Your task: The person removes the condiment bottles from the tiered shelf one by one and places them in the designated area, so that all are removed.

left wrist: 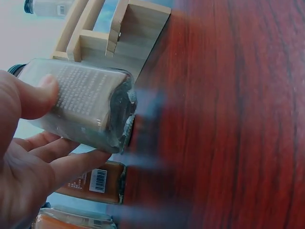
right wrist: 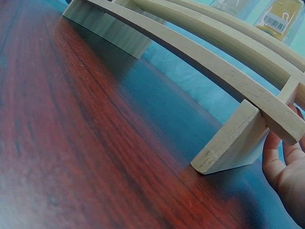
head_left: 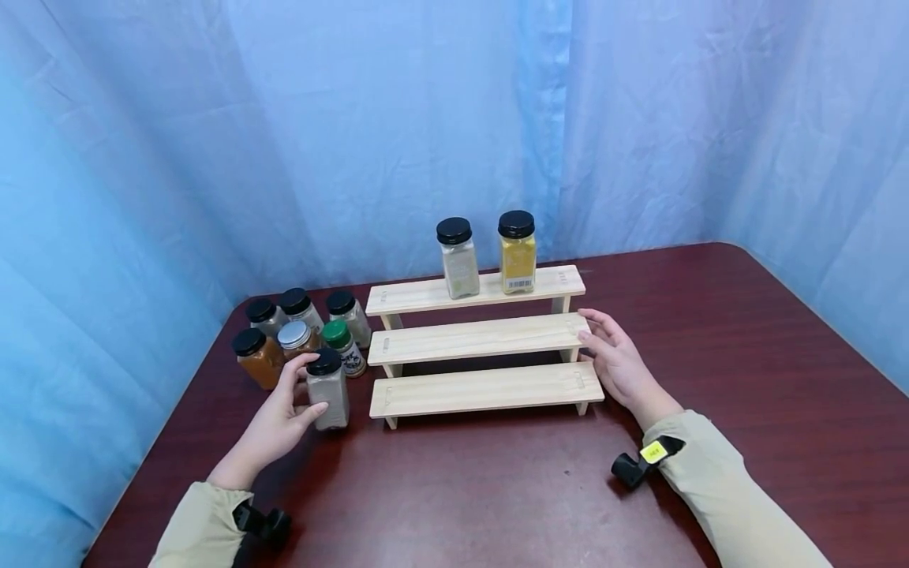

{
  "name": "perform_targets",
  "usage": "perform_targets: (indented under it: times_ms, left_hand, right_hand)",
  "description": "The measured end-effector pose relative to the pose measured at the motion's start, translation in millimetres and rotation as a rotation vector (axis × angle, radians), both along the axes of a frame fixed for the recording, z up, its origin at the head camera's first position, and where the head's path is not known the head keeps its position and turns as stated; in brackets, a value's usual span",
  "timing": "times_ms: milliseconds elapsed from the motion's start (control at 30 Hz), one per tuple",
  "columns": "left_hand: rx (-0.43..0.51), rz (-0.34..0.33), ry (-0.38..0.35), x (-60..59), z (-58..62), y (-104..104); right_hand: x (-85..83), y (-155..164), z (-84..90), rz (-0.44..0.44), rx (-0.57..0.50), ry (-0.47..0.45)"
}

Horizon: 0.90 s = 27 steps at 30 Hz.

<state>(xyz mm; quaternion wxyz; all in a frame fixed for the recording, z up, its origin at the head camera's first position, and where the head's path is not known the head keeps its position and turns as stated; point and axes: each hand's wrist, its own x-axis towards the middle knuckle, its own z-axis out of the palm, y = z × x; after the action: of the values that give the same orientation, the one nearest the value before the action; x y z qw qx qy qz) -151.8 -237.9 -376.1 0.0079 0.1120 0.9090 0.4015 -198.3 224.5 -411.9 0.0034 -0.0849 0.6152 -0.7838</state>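
My left hand (head_left: pixel 287 414) holds a square glass spice jar (head_left: pixel 328 398) with a black lid and grey powder, thumb on one side and fingers on the other. In the left wrist view this jar (left wrist: pixel 81 102) shows its printed label and its glass base, close over the table. To its right stands a three-step pale wooden rack (head_left: pixel 483 339). My right hand (head_left: pixel 621 363) grips the rack's right end at the middle step, with thumb and forefinger at the plank's edges. In the right wrist view some of its fingers (right wrist: pixel 274 155) are partly hidden behind the planks.
On the top step stand a pale-filled jar (head_left: pixel 461 268) and a yellow-filled jar (head_left: pixel 518 256). Left of the rack cluster several jars, including an orange-brown one (head_left: pixel 261 367), a silver-lidded one (head_left: pixel 294 335) and a green-lidded shaker (head_left: pixel 344 347). Blue curtains (head_left: pixel 398 134) hang behind the dark red table (head_left: pixel 483 489).
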Motion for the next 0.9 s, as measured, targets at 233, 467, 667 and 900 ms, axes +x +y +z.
perform_targets:
  times_ms: [233,467,667,900]
  left_hand:
    - [-0.028,-0.024,-0.017,-3.6,-6.1,0.6]
    - [-0.014,-0.031,-0.016,-2.2,-4.1,3.2]
    - [-0.005,-0.040,0.004,0.7,-2.6,2.8]
    - [-0.008,-0.054,0.032,0.5,-4.8,1.0]
  right_hand:
    - [0.8,-0.9,-1.0,0.002,0.000,0.000]
    - [0.3,-1.0,1.4,0.004,0.005,0.005]
    - [0.2,-0.6,1.6,0.003,-0.003,-0.001]
    - [0.0,-0.5,0.9,0.006,-0.019,0.003]
